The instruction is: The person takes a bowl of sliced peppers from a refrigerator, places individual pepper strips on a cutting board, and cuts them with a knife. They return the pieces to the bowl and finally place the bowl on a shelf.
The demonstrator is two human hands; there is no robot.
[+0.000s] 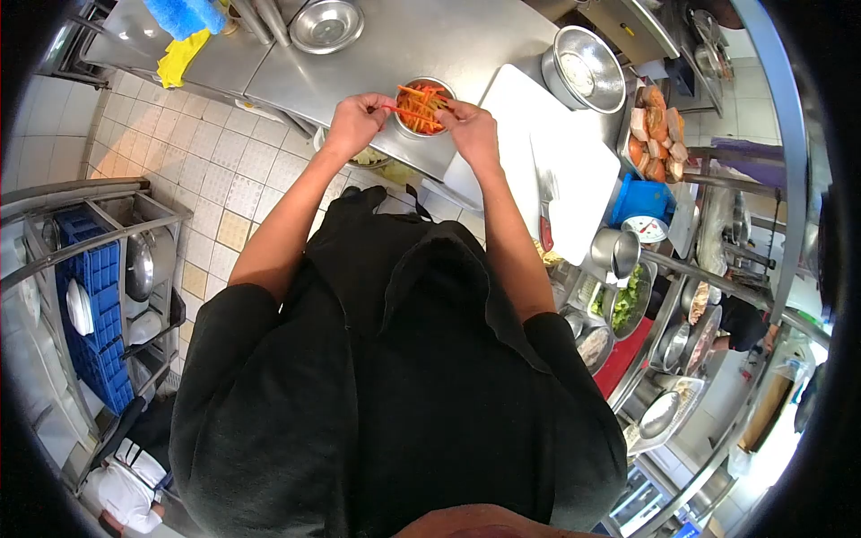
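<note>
A small metal bowl (455, 87) of orange and red vegetable strips (420, 106), which look like carrot and pepper, sits at the front of the steel counter. To its left, my left hand (359, 119) pinches one end of a thin red strip (393, 108) that reaches over the bowl. My right hand (472, 132) is at the bowl's right side, thumb and fingers closed together over the strips; what is between them is too small to make out. Right of that hand lies a white cutting board (574, 179), with a knife (545, 211) on it.
A large steel bowl (587, 70) stands behind the board, near stacked pieces of meat (656, 134) and a dial scale (646, 229). A shallow metal dish (326, 25) is at the back. Blue crates (94, 314) fill a left rack. Another person (126, 493) is at lower left.
</note>
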